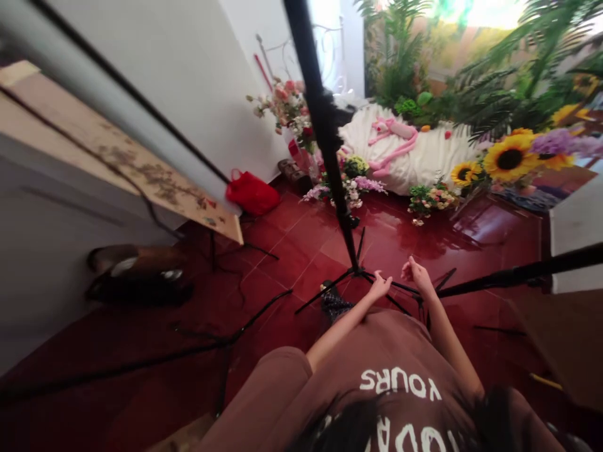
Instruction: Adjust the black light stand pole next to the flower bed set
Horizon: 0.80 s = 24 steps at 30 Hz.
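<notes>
My left hand [380, 287] is held in front of my waist, thumb raised and fingers pointing inward, with nothing in it. Across a small gap my right hand [418, 276] hovers at about the same height, its fingers loosely bent and the thumb apart; I see nothing in it either. Nearest to both is a black stand [346, 232], whose pole rises past my left hand and whose legs spread on the floor below. The hands appear apart from it.
Black poles cross at right [518, 276] and lower left [141, 364]. A painted scroll [155, 169] slants at left near a red bag [253, 191]. Ahead are white fabric [424, 160], a pink plush toy [396, 132], sunflowers [509, 157] and palm leaves. The floor [306, 251] is red tile.
</notes>
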Each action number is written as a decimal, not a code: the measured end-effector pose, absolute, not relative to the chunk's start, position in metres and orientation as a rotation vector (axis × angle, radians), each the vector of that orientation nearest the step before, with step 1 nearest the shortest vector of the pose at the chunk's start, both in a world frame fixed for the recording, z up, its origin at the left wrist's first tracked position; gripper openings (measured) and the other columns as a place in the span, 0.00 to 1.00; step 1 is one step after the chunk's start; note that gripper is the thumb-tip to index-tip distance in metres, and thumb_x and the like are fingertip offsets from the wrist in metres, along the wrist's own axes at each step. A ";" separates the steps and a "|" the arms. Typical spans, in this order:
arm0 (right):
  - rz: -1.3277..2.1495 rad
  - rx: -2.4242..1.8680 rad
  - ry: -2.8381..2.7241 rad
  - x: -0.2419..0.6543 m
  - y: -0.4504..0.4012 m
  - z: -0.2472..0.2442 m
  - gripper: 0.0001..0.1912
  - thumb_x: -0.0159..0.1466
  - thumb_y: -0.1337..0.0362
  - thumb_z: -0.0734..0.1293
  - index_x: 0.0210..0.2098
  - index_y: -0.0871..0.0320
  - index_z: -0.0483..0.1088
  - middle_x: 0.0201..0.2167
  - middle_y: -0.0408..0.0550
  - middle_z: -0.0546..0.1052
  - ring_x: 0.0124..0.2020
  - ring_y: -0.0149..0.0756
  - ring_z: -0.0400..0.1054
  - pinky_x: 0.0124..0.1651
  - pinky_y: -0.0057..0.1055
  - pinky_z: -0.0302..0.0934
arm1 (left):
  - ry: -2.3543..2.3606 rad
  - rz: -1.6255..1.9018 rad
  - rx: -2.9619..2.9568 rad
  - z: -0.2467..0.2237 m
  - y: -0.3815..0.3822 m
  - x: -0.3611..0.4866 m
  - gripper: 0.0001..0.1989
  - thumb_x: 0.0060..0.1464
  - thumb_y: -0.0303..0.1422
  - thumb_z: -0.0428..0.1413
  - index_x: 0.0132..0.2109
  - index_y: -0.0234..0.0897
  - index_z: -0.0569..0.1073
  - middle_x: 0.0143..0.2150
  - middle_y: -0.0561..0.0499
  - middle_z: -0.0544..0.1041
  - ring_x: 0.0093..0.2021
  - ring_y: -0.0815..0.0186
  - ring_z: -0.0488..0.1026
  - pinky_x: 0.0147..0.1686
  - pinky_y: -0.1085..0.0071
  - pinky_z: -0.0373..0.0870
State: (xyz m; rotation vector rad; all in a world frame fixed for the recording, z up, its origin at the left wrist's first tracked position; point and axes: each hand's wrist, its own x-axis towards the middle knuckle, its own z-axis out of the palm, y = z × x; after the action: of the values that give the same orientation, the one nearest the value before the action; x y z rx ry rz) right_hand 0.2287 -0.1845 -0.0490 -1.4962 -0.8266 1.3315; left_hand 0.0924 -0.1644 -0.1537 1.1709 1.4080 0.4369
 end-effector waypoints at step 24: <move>0.272 -2.206 -1.432 0.483 -0.313 0.075 0.13 0.58 0.68 0.69 0.42 0.54 0.69 0.35 0.45 0.80 0.31 0.36 0.74 0.36 0.30 0.64 | 0.275 0.681 1.648 -0.016 -0.189 0.358 0.21 0.60 0.52 0.48 0.43 0.37 0.66 0.29 0.54 0.72 0.28 0.70 0.68 0.32 0.73 0.64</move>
State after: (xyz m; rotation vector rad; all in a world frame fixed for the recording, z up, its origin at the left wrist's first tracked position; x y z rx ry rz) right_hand 0.4830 -0.3128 0.0748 -2.2056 -1.4317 0.2717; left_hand 0.3576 -0.1894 -0.0157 1.6478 0.2754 0.6815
